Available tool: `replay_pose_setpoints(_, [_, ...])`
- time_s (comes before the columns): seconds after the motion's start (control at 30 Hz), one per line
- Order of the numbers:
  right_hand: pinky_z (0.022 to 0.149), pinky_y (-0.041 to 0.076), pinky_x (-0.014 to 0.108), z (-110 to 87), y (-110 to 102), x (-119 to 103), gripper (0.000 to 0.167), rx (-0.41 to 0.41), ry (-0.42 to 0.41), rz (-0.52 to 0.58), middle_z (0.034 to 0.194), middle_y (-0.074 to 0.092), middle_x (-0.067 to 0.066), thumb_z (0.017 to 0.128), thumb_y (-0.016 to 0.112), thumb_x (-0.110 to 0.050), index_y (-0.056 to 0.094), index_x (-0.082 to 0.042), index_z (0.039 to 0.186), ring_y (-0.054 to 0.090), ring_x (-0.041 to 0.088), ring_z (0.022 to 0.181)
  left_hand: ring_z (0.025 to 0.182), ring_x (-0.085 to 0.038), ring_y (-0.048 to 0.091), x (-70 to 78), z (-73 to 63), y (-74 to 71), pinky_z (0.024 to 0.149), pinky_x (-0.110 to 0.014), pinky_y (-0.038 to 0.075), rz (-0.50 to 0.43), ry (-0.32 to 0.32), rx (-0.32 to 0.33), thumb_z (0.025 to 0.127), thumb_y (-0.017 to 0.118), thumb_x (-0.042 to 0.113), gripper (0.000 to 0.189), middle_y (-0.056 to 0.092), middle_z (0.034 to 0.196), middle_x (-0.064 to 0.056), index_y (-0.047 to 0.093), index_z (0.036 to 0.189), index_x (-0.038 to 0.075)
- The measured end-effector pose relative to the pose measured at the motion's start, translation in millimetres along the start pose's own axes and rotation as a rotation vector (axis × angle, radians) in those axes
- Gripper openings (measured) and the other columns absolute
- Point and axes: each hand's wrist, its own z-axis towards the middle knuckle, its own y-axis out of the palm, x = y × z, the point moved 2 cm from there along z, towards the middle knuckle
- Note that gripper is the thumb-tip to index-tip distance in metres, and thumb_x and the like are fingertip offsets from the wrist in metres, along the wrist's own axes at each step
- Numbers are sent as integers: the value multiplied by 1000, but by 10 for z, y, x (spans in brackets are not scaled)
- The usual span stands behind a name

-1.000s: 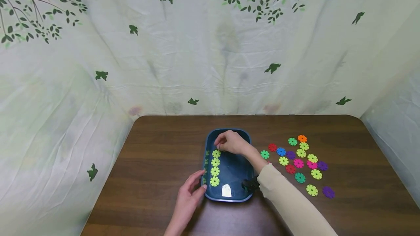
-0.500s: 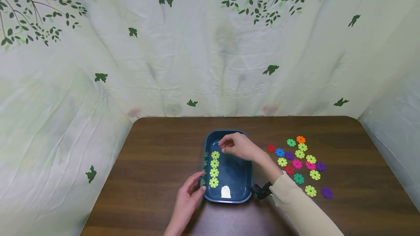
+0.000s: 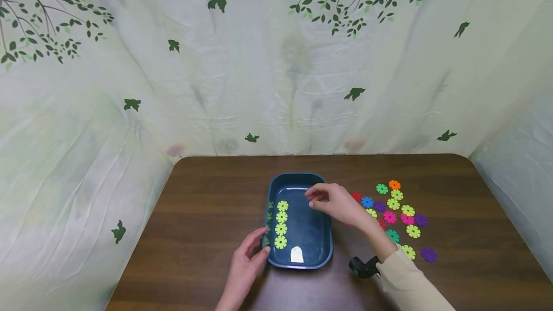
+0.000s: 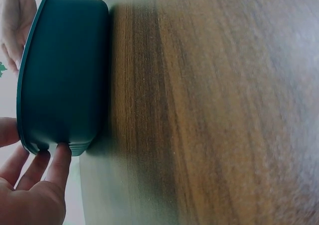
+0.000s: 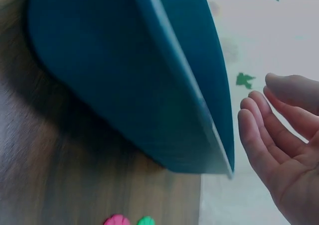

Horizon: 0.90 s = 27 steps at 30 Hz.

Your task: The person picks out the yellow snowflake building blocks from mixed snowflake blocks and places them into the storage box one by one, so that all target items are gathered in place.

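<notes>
A deep blue plastic tray [image 3: 306, 232] stands on the table, with several yellow-green notched, flower-like discs [image 3: 281, 217] in a column along its left side. My left hand [image 3: 245, 259] holds the tray's near left edge; in the left wrist view its fingertips [image 4: 62, 148] press the outer wall while the thumb lies across the rim. Over the tray's right half hovers my right hand [image 3: 339, 204], fingers loosely bent and thumb apart. Nothing shows between those fingers in the right wrist view, where the hand [image 5: 286, 140] is beyond the tray wall.
Loose notched discs in several colours lie right of the tray, among them an orange one [image 3: 394, 185], a blue one [image 3: 367, 202] and a purple one [image 3: 429, 255]. My right forearm overlaps some. A patterned cloth [image 3: 294, 85] hangs behind the wooden table [image 3: 216, 196].
My right hand has drawn back to the right, away from the far end of the disc column. The left hand has kept its place at the tray.
</notes>
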Motion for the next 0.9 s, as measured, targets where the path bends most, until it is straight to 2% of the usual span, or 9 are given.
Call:
replay_pose_setpoints(0.17, [82,57,34,-123,-49,118,25,63,16,27,111,68,9,91,72,-14,69,-13,116,64,16,94,124,-32,54,-42,-2,10,100,-41,46,-6,39,-1,90,67,1,42,56,136,-8,62,131,8])
replay_pose_setpoints(0.27, [83,56,34,-210,-75,193,24,105,26,33,108,69,8,91,71,-12,69,-11,115,64,17,92,122,-31,55,-55,-3,13,101,-42,45,0,36,4,89,68,1,42,57,135,-7,62,130,9])
replay_pose_setpoints(0.4, [77,57,31,-320,-113,307,24,148,44,34,104,69,2,91,71,-12,68,-9,115,65,18,92,122,-30,55,-58,-4,12,102,-44,44,7,35,5,89,68,1,42,57,136,-6,62,131,10])
replay_pose_setpoints(0.5, [74,57,30,-395,-144,398,25,172,53,28,105,69,4,91,71,-11,68,-7,115,65,20,93,123,-31,55,-50,-3,9,102,-44,44,3,38,1,90,67,2,42,56,136,-7,62,131,9])
replay_pose_setpoints(0.63, [76,57,32,-486,-167,538,27,174,76,12,105,68,8,90,71,-9,67,-4,117,66,22,92,124,-31,54,-40,-3,-2,102,-41,45,-3,33,-2,90,67,1,42,56,136,-7,61,131,8])
replay_pose_setpoints(0.77, [77,57,33,-575,-188,708,29,162,98,-3,102,68,6,90,71,-8,66,-3,118,66,21,91,125,-31,53,-28,-4,-10,102,-40,45,-16,33,-7,91,67,2,42,55,137,-7,61,132,8])
replay_pose_setpoints(0.9, [83,56,37,-650,-235,848,31,174,82,-35,104,69,7,89,71,-4,65,-3,119,65,22,96,125,-31,53,-20,-10,-13,101,-39,45,-16,33,-6,91,67,3,41,55,137,-7,61,132,8])
